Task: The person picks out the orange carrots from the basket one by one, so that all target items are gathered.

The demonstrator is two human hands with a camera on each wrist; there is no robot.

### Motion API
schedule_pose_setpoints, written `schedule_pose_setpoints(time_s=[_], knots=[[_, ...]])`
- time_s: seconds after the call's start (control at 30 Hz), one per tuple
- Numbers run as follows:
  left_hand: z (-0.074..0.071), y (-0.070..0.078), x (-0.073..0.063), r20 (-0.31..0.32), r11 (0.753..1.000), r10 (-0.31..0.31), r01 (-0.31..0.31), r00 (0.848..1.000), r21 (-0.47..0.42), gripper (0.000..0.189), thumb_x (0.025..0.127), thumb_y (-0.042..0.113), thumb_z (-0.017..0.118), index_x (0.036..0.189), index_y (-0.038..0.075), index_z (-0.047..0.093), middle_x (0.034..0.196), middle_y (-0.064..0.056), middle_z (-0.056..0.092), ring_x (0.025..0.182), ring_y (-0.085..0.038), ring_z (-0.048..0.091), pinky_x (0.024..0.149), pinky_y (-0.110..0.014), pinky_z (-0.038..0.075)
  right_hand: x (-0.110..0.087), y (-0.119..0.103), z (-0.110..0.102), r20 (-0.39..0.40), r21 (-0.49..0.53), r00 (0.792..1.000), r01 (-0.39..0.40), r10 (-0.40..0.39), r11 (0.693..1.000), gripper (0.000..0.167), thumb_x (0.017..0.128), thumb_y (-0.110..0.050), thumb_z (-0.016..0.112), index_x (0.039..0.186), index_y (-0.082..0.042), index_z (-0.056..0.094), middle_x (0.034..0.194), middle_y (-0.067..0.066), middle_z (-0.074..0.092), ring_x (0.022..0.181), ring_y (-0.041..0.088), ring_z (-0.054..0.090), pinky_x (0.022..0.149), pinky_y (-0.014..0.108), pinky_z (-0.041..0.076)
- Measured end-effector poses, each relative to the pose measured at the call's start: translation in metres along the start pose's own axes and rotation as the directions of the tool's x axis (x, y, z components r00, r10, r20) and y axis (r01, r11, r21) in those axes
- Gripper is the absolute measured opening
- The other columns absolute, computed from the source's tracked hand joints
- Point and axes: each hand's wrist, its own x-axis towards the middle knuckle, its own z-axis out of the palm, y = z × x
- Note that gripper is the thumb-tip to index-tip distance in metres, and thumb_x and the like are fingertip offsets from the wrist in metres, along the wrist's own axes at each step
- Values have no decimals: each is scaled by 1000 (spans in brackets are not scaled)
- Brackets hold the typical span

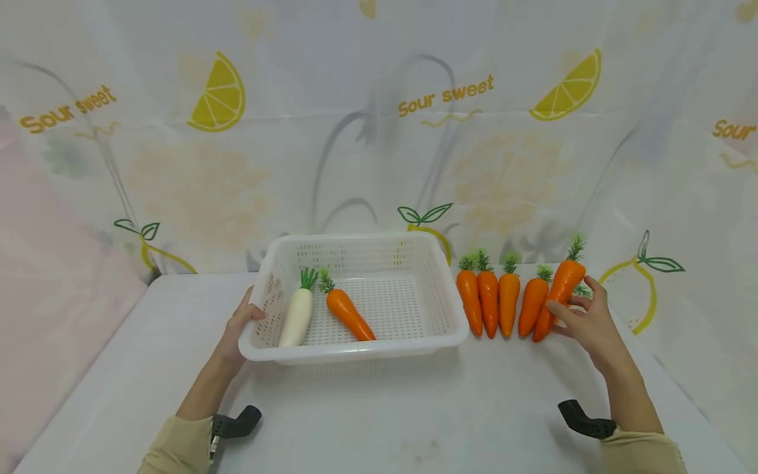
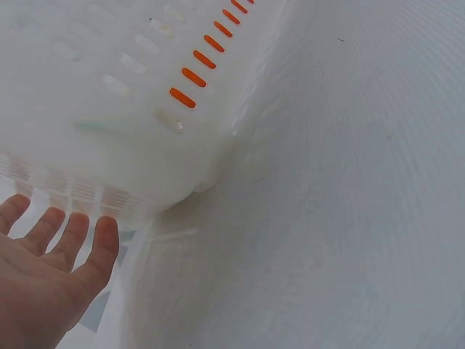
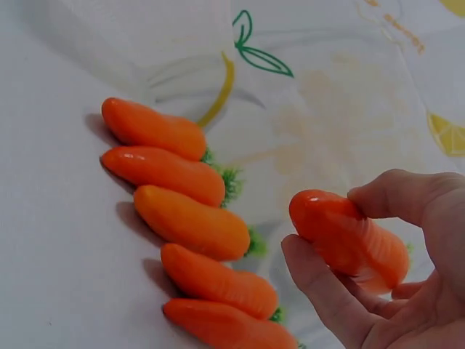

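Observation:
A white plastic basket [image 1: 367, 350] holds a white radish [image 1: 298, 315] with a green top and an orange carrot [image 1: 349, 315]. My left hand [image 1: 235, 329] grips the basket's left side, thumb over the rim; in the left wrist view its fingers [image 2: 105, 243] lie against the outer wall. My right hand [image 1: 586, 322] pinches a carrot [image 1: 561, 289] between thumb and fingers. In the right wrist view this carrot [image 3: 349, 240] is lifted clear of the others. Several more carrots [image 3: 192, 222] lie side by side on the table, green tops toward the back.
The white table [image 1: 414, 408] runs back to a hanging cloth [image 1: 355, 164] printed with lemons and words. A pinkish cloth [image 1: 53, 296] hangs at the left. The basket's right wall stands close to the nearest carrot in the row.

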Motion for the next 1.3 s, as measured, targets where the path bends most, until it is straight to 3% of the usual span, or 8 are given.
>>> schedule_pose_setpoints(time_s=[0.2,0.33,0.5,0.73,0.93,1.1,1.3], knots=[[0,0,-1,-2,1000,-1,1,1000,-9,71,85,18,25,152,21,3,159,-14,3,141,-40,8,107,-64,7,3,15,-15,20,-40,995,-95,95,995,101,94,-36,51,141,-4,-33,141,40,12,80,-1,56,79,38,54],[0,0,0,-7,1000,0,0,1000,-13,71,85,18,26,152,21,3,158,-14,4,141,-40,9,107,-63,9,5,28,-23,50,-83,986,-155,159,984,103,94,-38,50,139,1,-35,140,44,11,81,7,63,77,34,54],[0,-1,0,-13,1000,-6,6,1000,-2,71,84,19,26,152,21,3,159,-14,3,142,-41,7,107,-64,6,8,41,-27,91,-113,977,-180,191,977,103,94,-37,50,138,6,-33,134,43,21,81,5,62,76,31,55],[1,-1,0,-10,1000,-7,7,1000,10,71,84,19,27,152,21,3,159,-14,3,143,-41,6,107,-66,5,10,54,-23,92,-160,987,-113,129,981,90,94,-34,53,146,6,-7,132,29,30,89,12,57,77,33,54],[1,0,1,-9,1000,-8,8,1000,7,72,84,19,27,152,22,2,159,-13,2,143,-41,5,107,-66,4,9,56,-20,84,-150,994,-57,70,987,77,93,-28,56,147,2,10,129,24,38,86,13,57,73,38,55],[1,0,1,-13,1000,-16,16,1000,-3,72,84,19,26,152,21,2,159,-13,1,143,-40,5,108,-65,4,9,53,-18,97,-133,995,-6,19,991,67,93,-27,56,144,-1,23,111,10,55,83,8,60,70,36,55],[1,0,0,-18,1000,-21,20,1000,-12,71,85,20,26,152,22,2,159,-13,2,140,-39,10,107,-63,9,10,53,-19,130,-140,991,-11,29,990,62,95,-27,52,143,1,26,97,-1,62,80,9,61,72,36,54]])
